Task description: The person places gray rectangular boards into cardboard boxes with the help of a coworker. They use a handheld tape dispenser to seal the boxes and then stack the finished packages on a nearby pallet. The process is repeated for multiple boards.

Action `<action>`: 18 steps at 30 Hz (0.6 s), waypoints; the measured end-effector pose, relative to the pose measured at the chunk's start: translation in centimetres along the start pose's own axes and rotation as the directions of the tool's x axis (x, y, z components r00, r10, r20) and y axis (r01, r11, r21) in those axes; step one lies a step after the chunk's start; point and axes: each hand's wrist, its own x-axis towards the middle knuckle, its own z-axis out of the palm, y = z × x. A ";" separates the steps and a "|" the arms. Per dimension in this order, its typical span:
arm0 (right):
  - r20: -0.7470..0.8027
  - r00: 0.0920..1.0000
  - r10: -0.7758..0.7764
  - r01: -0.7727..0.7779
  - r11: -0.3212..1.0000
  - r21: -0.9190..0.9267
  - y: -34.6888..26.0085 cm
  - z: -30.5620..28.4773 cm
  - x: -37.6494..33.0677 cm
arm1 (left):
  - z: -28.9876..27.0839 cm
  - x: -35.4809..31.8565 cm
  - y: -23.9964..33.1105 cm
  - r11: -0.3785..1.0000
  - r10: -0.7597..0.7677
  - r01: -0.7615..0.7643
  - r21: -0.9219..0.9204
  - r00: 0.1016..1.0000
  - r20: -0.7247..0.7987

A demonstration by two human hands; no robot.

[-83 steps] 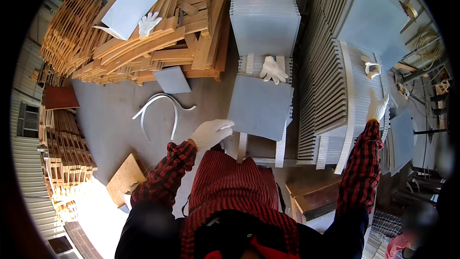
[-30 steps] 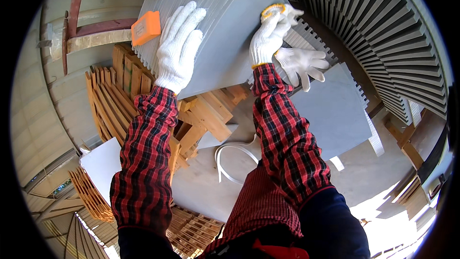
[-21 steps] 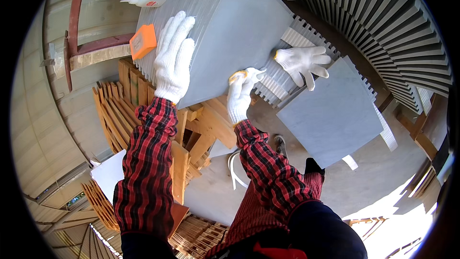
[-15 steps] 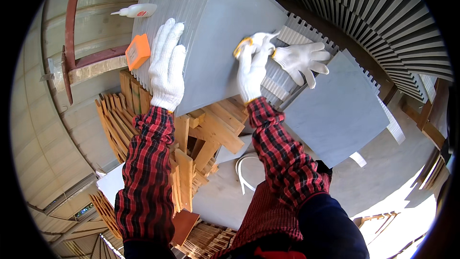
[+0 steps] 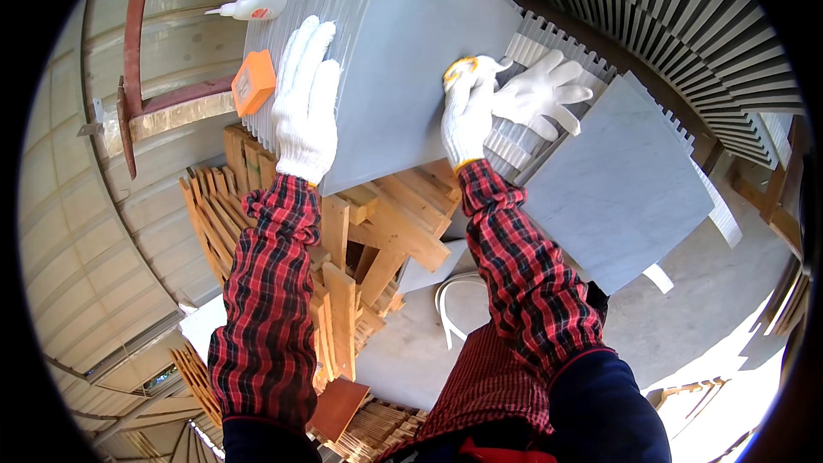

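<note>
My left hand [image 5: 307, 107], in a white knit glove, lies with its fingers stretched out along the edges of a row of upright grey slabs [image 5: 411, 51]. My right hand [image 5: 468, 116], gloved the same way, is closed at the right side of the slab face. Its fingers are curled round a bunched white glove [image 5: 463, 67] with a yellow cuff. Just right of it, another white glove [image 5: 544, 94] lies spread over pale ribbed strips [image 5: 510, 144], partly behind my right hand. Where that glove's cuff ends is hidden.
An orange block [image 5: 254, 84] and a white squeeze bottle [image 5: 253, 8] rest on the slab edges at the left. A second grey slab [image 5: 617, 189] leans at the right. Wood offcuts [image 5: 386, 231] pile up below, and long slats [image 5: 669, 34] stand far right.
The whole view has shifted slightly right. The spread glove has come a little closer to my right hand and turned slightly upward. My left hand stays flat on the slab edges.
</note>
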 end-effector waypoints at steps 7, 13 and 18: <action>0.048 0.941 0.334 -0.337 0.927 0.162 -2.9 -0.8 -10.1 | 0.3 0.4 0.0 0.999 0.024 -0.024 -0.030 1.000 0.008; 0.099 0.995 0.020 -0.005 0.988 -0.153 -14.0 -0.3 -14.9 | -0.3 -0.4 0.0 1.000 0.001 -0.001 -0.003 1.000 0.019; 0.304 0.898 -0.319 0.344 0.939 -0.032 -15.3 -0.4 -11.3 | 0.2 -0.7 -1.2 0.996 0.017 -0.013 -0.092 0.999 0.037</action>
